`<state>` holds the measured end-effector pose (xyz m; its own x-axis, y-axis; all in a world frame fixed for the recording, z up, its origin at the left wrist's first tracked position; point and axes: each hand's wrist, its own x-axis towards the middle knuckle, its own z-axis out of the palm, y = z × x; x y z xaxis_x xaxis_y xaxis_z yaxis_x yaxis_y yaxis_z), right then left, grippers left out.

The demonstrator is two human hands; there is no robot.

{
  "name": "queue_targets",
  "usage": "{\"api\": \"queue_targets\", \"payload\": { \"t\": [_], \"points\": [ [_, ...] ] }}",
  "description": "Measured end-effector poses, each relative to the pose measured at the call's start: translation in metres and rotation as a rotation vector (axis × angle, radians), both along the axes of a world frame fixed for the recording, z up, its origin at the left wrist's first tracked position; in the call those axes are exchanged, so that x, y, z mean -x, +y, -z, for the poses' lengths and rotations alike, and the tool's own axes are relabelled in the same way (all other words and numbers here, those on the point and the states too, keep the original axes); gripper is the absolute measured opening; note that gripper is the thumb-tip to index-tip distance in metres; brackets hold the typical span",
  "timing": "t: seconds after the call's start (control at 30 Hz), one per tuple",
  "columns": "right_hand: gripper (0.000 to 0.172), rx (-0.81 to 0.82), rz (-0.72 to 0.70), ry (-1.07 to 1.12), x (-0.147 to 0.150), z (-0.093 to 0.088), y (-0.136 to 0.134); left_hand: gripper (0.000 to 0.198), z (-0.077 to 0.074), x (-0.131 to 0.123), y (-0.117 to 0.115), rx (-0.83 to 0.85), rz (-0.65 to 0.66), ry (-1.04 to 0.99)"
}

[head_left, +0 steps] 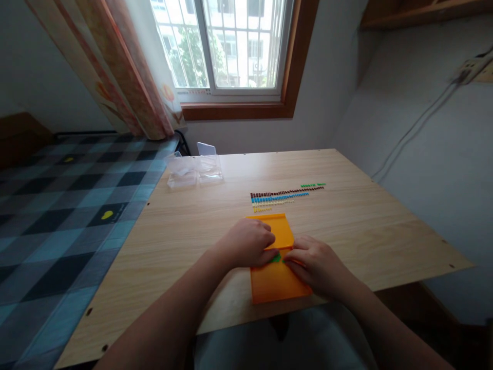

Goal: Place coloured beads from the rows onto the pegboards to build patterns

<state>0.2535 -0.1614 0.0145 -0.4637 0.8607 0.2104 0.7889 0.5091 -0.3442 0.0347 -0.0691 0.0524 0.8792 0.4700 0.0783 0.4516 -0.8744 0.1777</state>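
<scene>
An orange hinged plastic case (280, 288) lies opened out flat near the table's front edge. My left hand (250, 242) rests over its left side, fingers curled, with the thumb beside small green pieces (276, 258). What lies under those fingers is hidden. On the right side of the case, my right hand (314, 263) has its thumb and fingertips pinched together at a tiny green piece (284, 261). Beyond the case, small pieces lie sorted in rows: brown (265, 195), blue (265, 200), cream (269, 204), yellow (262, 209) and green (308, 185).
Clear plastic boxes (181, 177) with raised lids stand at the table's back left. A bed with a checked cover (77, 221) adjoins the wooden table (185, 221) on the left. A window (239, 51) and a curtain (134, 77) are behind. A cable (416, 128) hangs on the right wall.
</scene>
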Motion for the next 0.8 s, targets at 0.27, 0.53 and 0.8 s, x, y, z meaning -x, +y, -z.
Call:
{"api": "queue_targets", "payload": {
  "t": [0.27,0.53,0.8],
  "points": [
    [0.016,0.026,0.039,0.015,0.002,0.000,0.001,0.031,0.006,-0.010,-0.009,0.022,0.038,0.091],
    [0.014,0.033,0.089,0.001,0.005,0.002,0.002,0.031,0.013,-0.014,-0.011,0.008,0.018,0.146],
    [0.017,0.023,0.086,-0.029,0.006,0.006,0.003,0.021,0.015,-0.017,-0.012,0.023,0.002,0.134]
  ]
}}
